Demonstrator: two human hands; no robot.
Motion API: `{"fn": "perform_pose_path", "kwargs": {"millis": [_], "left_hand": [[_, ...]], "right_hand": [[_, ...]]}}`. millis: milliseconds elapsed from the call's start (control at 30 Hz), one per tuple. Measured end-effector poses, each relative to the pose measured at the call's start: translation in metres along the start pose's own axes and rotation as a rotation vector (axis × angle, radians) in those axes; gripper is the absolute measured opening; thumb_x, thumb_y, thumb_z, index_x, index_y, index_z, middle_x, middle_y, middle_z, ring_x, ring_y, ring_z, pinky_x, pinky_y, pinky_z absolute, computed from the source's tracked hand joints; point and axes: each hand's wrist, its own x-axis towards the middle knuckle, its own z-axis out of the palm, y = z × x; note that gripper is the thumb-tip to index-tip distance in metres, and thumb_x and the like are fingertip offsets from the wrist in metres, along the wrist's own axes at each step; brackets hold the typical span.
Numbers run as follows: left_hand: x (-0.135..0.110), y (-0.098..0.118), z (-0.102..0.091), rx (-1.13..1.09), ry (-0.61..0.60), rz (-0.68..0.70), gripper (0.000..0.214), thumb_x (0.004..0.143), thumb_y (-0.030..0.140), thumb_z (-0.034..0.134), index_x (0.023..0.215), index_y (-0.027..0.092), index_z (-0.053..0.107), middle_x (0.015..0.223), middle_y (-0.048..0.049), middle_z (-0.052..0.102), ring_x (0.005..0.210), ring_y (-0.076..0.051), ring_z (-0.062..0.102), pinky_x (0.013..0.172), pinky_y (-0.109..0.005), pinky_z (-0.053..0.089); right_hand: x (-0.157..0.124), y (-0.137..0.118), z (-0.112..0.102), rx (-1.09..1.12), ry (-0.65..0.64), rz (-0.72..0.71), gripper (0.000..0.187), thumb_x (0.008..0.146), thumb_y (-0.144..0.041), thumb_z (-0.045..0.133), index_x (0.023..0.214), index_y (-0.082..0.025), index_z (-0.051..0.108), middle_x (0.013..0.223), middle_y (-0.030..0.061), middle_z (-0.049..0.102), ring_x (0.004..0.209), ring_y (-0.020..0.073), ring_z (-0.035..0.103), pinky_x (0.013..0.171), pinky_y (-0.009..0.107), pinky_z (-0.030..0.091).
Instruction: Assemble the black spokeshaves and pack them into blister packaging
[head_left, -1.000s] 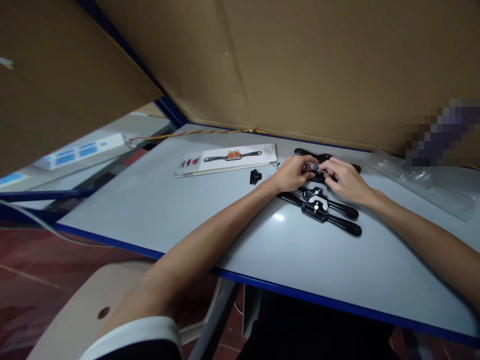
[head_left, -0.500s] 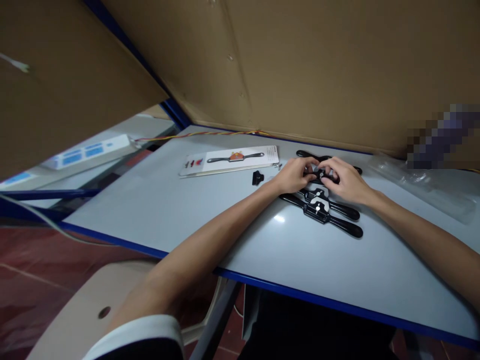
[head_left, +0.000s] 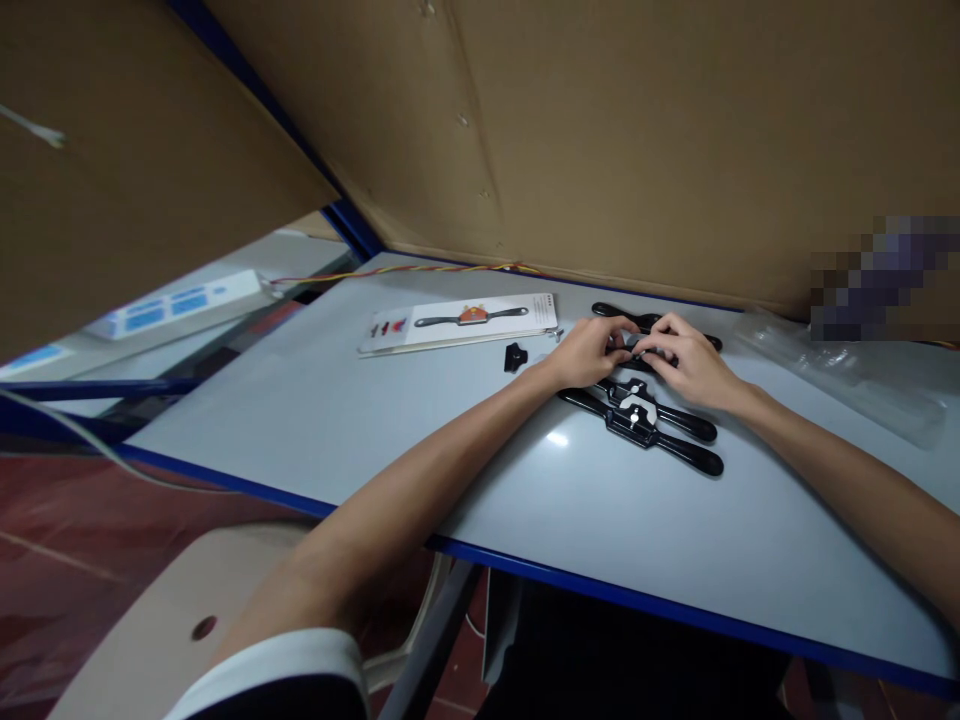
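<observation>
Both my hands meet over a black two-handled tool (head_left: 636, 353) lying on the grey table (head_left: 390, 430). My left hand (head_left: 586, 350) pinches its middle from the left. My right hand (head_left: 691, 362) has its fingers curled onto the same tool's centre from the right. Two more black two-handled tools lie just in front: one (head_left: 645, 432) nearest me and another (head_left: 671, 412) behind it. A further black tool (head_left: 624, 314) lies behind my hands. A small black knob (head_left: 514, 356) sits left of my left hand.
A white packaging card (head_left: 459, 322) picturing the tool lies at the back left. A clear plastic bag (head_left: 840, 375) lies at the right. Cardboard panels (head_left: 637, 140) wall the back and left. A red-yellow cable (head_left: 420, 268) runs along the rear edge. A white power strip (head_left: 180, 298) sits on another surface, left.
My fingers have shifted slightly on the tool between my hands; the right hand's fingers have moved a little left over its centre. Nothing else has moved.
</observation>
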Motion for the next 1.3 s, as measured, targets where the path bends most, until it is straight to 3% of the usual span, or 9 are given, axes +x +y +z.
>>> {"fn": "perform_pose_path", "kwargs": {"millis": [100, 233, 367, 600, 767, 900, 1000, 1300], "left_hand": [[0.0, 0.0, 0.0, 0.001, 0.001, 0.005, 0.037, 0.088, 0.012, 0.069, 0.125, 0.014, 0.071, 0.092, -0.0029, 0.074, 0.084, -0.018, 0.067, 0.083, -0.031, 0.05], [0.0, -0.001, 0.0, -0.001, -0.003, 0.026, 0.034, 0.088, 0.013, 0.069, 0.123, 0.014, 0.071, 0.091, -0.0029, 0.074, 0.084, -0.019, 0.067, 0.083, -0.031, 0.05], [0.0, -0.001, 0.0, 0.003, 0.005, 0.018, 0.033, 0.088, 0.015, 0.068, 0.121, 0.016, 0.071, 0.092, -0.0026, 0.074, 0.084, -0.018, 0.067, 0.083, -0.032, 0.05], [-0.001, 0.0, 0.002, 0.006, 0.004, -0.001, 0.032, 0.092, 0.023, 0.066, 0.123, 0.016, 0.068, 0.092, -0.003, 0.073, 0.08, -0.018, 0.065, 0.081, -0.032, 0.05], [-0.001, -0.003, 0.002, -0.009, 0.009, 0.029, 0.028, 0.094, 0.021, 0.062, 0.121, 0.017, 0.066, 0.093, -0.004, 0.073, 0.083, -0.019, 0.065, 0.083, -0.033, 0.05], [-0.002, -0.006, 0.002, -0.04, 0.011, 0.037, 0.028, 0.093, 0.019, 0.061, 0.12, 0.018, 0.064, 0.094, -0.0031, 0.072, 0.083, -0.018, 0.065, 0.083, -0.032, 0.05], [-0.003, -0.006, 0.002, -0.046, 0.008, 0.038, 0.029, 0.091, 0.019, 0.063, 0.12, 0.019, 0.064, 0.095, -0.0019, 0.072, 0.084, -0.018, 0.065, 0.084, -0.032, 0.051], [-0.007, -0.003, 0.0, -0.005, 0.014, 0.103, 0.042, 0.089, 0.017, 0.064, 0.132, 0.018, 0.066, 0.109, -0.0068, 0.074, 0.098, -0.022, 0.069, 0.096, -0.038, 0.053]], "right_hand": [[0.0, 0.001, 0.0, 0.003, 0.0, -0.014, 0.028, 0.097, -0.019, 0.047, 0.095, -0.024, 0.074, 0.111, 0.0082, 0.058, 0.084, 0.0207, 0.058, 0.08, 0.04, 0.047], [0.001, -0.002, 0.001, 0.007, 0.011, 0.025, 0.032, 0.092, -0.026, 0.065, 0.123, -0.028, 0.071, 0.109, 0.0062, 0.062, 0.081, 0.0206, 0.058, 0.076, 0.038, 0.046], [0.002, -0.002, 0.003, 0.029, 0.034, 0.003, 0.016, 0.099, -0.028, 0.058, 0.102, -0.027, 0.074, 0.107, 0.0063, 0.066, 0.08, 0.0205, 0.059, 0.076, 0.038, 0.045], [0.005, 0.006, 0.003, 0.302, 0.357, 0.126, 0.01, 0.099, -0.027, 0.052, 0.102, -0.025, 0.061, 0.094, 0.0039, 0.065, 0.084, 0.0215, 0.062, 0.079, 0.038, 0.048], [0.006, 0.004, 0.001, 0.133, 0.308, 0.13, 0.021, 0.098, -0.027, 0.047, 0.096, -0.024, 0.067, 0.093, 0.0066, 0.064, 0.087, 0.0241, 0.061, 0.084, 0.041, 0.048], [0.009, 0.005, -0.002, 0.001, 0.142, 0.179, 0.018, 0.086, -0.033, 0.068, 0.099, -0.022, 0.073, 0.087, 0.0051, 0.062, 0.077, 0.0227, 0.058, 0.078, 0.04, 0.048], [0.011, 0.009, -0.004, -0.018, 0.037, 0.171, 0.022, 0.083, -0.035, 0.074, 0.1, -0.021, 0.076, 0.085, 0.0042, 0.062, 0.073, 0.0211, 0.057, 0.076, 0.04, 0.047], [0.009, 0.005, -0.007, 0.043, 0.066, 0.191, 0.012, 0.089, -0.034, 0.071, 0.09, -0.022, 0.071, 0.082, 0.0017, 0.058, 0.071, 0.0189, 0.054, 0.072, 0.036, 0.043]]}}
